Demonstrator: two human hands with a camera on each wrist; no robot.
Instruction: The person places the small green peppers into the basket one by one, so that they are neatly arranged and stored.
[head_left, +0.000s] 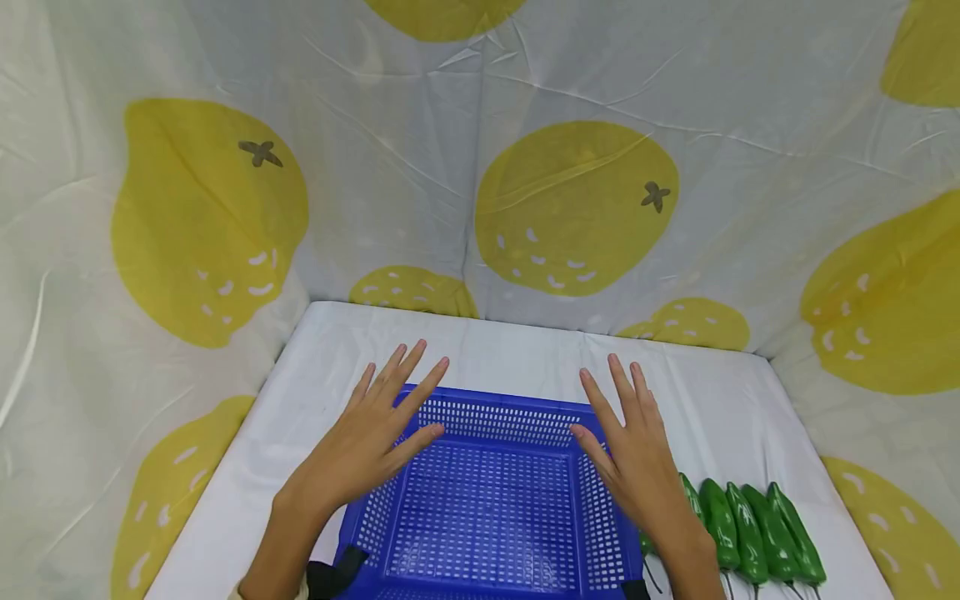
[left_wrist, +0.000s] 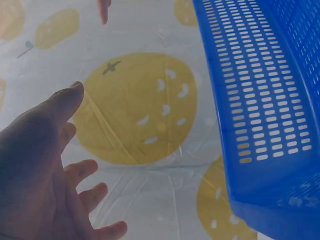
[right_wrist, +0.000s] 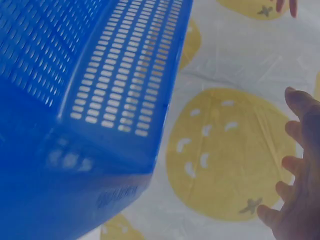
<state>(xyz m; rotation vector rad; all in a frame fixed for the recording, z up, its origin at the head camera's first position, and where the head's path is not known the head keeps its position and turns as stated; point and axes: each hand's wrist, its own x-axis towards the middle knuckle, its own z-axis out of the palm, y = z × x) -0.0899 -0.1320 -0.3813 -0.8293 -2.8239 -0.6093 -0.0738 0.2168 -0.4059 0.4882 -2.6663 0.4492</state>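
A blue plastic basket [head_left: 480, 517] with slotted walls sits on the white table, and its inside shows nothing but the mesh bottom. Over its left side my left hand [head_left: 371, 442] hovers with fingers spread, holding nothing. My right hand [head_left: 637, 454] is spread likewise above the basket's right side. Several glossy green peppers [head_left: 750, 533] lie in a row to the right of the basket, partly covered by my right forearm. In the left wrist view the left hand [left_wrist: 45, 150] is apart from the basket wall [left_wrist: 260, 90]; the right wrist view shows the same for the right hand [right_wrist: 300, 165].
White cloth covers the table [head_left: 525, 350]. A lemon-printed curtain [head_left: 390, 192] encloses the back and both sides. Dark straps [head_left: 337, 575] show by the left wrist and near the basket's lower right corner.
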